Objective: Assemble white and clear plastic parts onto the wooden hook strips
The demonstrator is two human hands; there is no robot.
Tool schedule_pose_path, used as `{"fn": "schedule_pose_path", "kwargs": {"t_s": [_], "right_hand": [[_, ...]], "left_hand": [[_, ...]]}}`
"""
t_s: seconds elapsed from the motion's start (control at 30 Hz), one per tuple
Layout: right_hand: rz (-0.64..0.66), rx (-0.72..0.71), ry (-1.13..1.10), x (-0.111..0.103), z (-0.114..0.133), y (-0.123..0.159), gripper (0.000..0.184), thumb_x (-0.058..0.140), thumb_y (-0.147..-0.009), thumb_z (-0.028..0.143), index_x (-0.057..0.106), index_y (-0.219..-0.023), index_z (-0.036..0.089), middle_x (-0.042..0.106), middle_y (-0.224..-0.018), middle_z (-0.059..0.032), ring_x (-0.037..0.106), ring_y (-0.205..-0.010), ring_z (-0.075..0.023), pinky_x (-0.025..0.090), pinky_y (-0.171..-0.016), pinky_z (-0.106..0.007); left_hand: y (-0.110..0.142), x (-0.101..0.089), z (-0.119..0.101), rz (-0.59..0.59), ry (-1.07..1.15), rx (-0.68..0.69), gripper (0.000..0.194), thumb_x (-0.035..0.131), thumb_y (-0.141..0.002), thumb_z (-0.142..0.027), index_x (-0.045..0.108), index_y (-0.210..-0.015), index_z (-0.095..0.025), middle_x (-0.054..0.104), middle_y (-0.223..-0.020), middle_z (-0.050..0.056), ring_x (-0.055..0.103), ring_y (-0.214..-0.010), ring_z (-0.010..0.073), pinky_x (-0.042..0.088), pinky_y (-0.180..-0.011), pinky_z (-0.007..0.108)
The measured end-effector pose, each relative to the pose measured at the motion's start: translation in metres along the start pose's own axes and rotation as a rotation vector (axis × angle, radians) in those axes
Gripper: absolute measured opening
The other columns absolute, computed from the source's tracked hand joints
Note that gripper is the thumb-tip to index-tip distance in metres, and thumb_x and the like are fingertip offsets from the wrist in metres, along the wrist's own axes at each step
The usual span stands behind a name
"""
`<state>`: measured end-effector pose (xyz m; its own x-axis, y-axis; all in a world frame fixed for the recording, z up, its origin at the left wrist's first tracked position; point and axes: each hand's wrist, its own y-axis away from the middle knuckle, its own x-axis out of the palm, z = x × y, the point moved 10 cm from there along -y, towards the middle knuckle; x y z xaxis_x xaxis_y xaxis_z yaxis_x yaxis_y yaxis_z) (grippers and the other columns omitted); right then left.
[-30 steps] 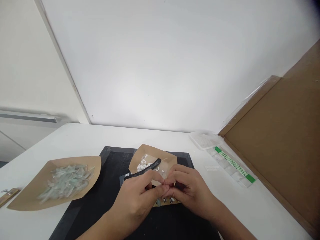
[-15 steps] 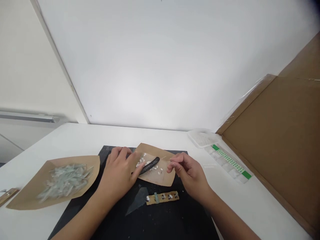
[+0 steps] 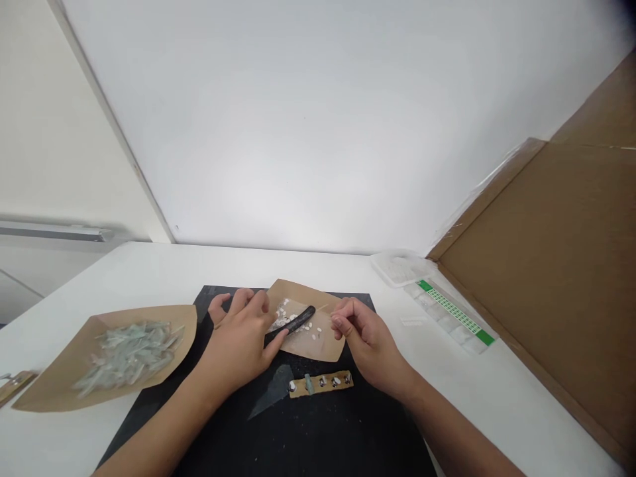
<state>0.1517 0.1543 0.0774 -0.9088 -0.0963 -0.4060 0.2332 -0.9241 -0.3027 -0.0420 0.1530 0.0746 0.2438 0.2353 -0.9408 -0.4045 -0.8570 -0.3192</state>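
My left hand rests on a black tool whose tip lies in a small brown paper tray of tiny white pieces; the fingers curl over the tool's handle. My right hand hovers at the tray's right edge with fingers loosely curled and thumb and forefinger pinched; what they hold is too small to make out. Below the tray, a short brown strip carrying several small studs and a pale green piece lies on the black mat.
A larger brown paper tray with pale green translucent pieces sits at the left. A clear plastic lid and a green-edged strip lie at the right, beside a big cardboard sheet. A wooden piece pokes in at far left.
Both hands left the studded strip, which now lies on the mat. My left hand moved up onto the black tool; my right hand moved up to the small tray's right edge.
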Motion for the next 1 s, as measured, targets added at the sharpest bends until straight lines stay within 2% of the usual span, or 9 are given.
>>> {"fn": "schedule_pose_path", "kwargs": {"t_s": [0.13, 0.3, 0.4, 0.5, 0.6, 0.7, 0.8, 0.9, 1.0], "right_hand": [[0.024, -0.039, 0.081, 0.005, 0.005, 0.003, 0.025, 0.053, -0.107, 0.037, 0.053, -0.085, 0.024, 0.066, -0.091, -0.0036, 0.06, -0.083, -0.0191, 0.046, -0.076, -0.032], [0.02, -0.067, 0.158, 0.009, 0.005, 0.004, 0.023, 0.052, -0.107, 0.032, 0.053, -0.086, 0.024, 0.065, -0.087, -0.0029, 0.062, -0.081, -0.0193, 0.047, -0.077, -0.033], [0.014, -0.073, 0.201, 0.009, 0.004, 0.004, 0.023, 0.05, -0.108, 0.03, 0.052, -0.086, 0.024, 0.064, -0.083, -0.0018, 0.061, -0.078, -0.0191, 0.047, -0.074, -0.033], [0.021, -0.102, 0.248, 0.011, 0.007, 0.004, 0.019, 0.053, -0.107, 0.027, 0.054, -0.088, 0.024, 0.064, -0.088, -0.0032, 0.061, -0.079, -0.0197, 0.047, -0.07, -0.032], [0.025, -0.16, 0.278, 0.014, 0.014, 0.005, 0.018, 0.055, -0.105, 0.024, 0.055, -0.087, 0.024, 0.064, -0.09, -0.003, 0.061, -0.081, -0.0198, 0.047, -0.071, -0.033], [-0.041, -0.239, 0.287, 0.013, 0.025, 0.008, 0.016, 0.055, -0.104, 0.021, 0.054, -0.089, 0.024, 0.063, -0.091, -0.003, 0.061, -0.085, -0.02, 0.048, -0.073, -0.034], [-0.154, -0.314, 0.28, 0.007, 0.034, 0.015, 0.012, 0.053, -0.105, 0.018, 0.053, -0.094, 0.024, 0.061, -0.093, -0.0036, 0.061, -0.087, -0.0198, 0.048, -0.073, -0.035], [-0.226, -0.359, 0.279, 0.003, 0.041, 0.021, 0.013, 0.053, -0.104, 0.015, 0.052, -0.094, 0.024, 0.058, -0.091, -0.0028, 0.059, -0.083, -0.0183, 0.048, -0.069, -0.032], [-0.249, -0.397, 0.335, 0.003, 0.045, 0.024, 0.014, 0.055, -0.103, 0.012, 0.053, -0.095, 0.023, 0.057, -0.089, -0.0029, 0.059, -0.082, -0.0183, 0.048, -0.067, -0.032]], "left_hand": [[0.001, 0.006, 0.001, 0.036, 0.043, -0.017, 0.032, 0.058, -0.101, -0.038, 0.082, -0.085, -0.023, 0.067, -0.101, 0.011, 0.053, -0.101, 0.0319, 0.035, -0.098, 0.059], [0.002, 0.013, -0.002, 0.075, 0.087, -0.009, 0.027, 0.06, -0.101, -0.033, 0.083, -0.088, -0.026, 0.069, -0.096, 0.008, 0.055, -0.101, 0.0313, 0.029, -0.102, 0.064], [0.002, 0.013, -0.003, 0.075, 0.122, -0.015, 0.023, 0.063, -0.1, -0.03, 0.081, -0.087, -0.024, 0.07, -0.096, 0.007, 0.055, -0.102, 0.031, 0.033, -0.101, 0.06], [0.004, 0.007, -0.006, 0.04, 0.153, -0.023, 0.021, 0.063, -0.1, -0.028, 0.078, -0.087, -0.022, 0.071, -0.099, 0.007, 0.054, -0.103, 0.0314, 0.035, -0.1, 0.057], [0.006, -0.005, -0.01, -0.048, 0.232, -0.032, 0.02, 0.061, -0.102, -0.03, 0.075, -0.09, -0.021, 0.073, -0.1, 0.007, 0.055, -0.106, 0.0322, 0.036, -0.101, 0.057], [0.007, -0.013, -0.013, -0.099, 0.508, -0.046, 0.019, 0.057, -0.104, -0.033, 0.073, -0.1, -0.022, 0.075, -0.101, 0.005, 0.061, -0.103, 0.0282, 0.045, -0.094, 0.046], [0.007, -0.003, -0.018, 0.038, 0.848, -0.099, 0.023, 0.054, -0.106, -0.037, 0.074, -0.104, -0.026, 0.078, -0.1, 0.001, 0.069, -0.091, 0.0197, 0.052, -0.083, 0.032], [0.009, 0.007, -0.023, 0.198, 0.997, -0.177, 0.026, 0.057, -0.105, -0.041, 0.078, -0.097, -0.027, 0.08, -0.093, -0.002, 0.072, -0.081, 0.0159, 0.053, -0.076, 0.026], [0.01, 0.006, -0.026, 0.201, 1.051, -0.186, 0.026, 0.06, -0.103, -0.042, 0.08, -0.095, -0.028, 0.081, -0.094, -0.002, 0.073, -0.085, 0.0156, 0.054, -0.078, 0.024]]}}
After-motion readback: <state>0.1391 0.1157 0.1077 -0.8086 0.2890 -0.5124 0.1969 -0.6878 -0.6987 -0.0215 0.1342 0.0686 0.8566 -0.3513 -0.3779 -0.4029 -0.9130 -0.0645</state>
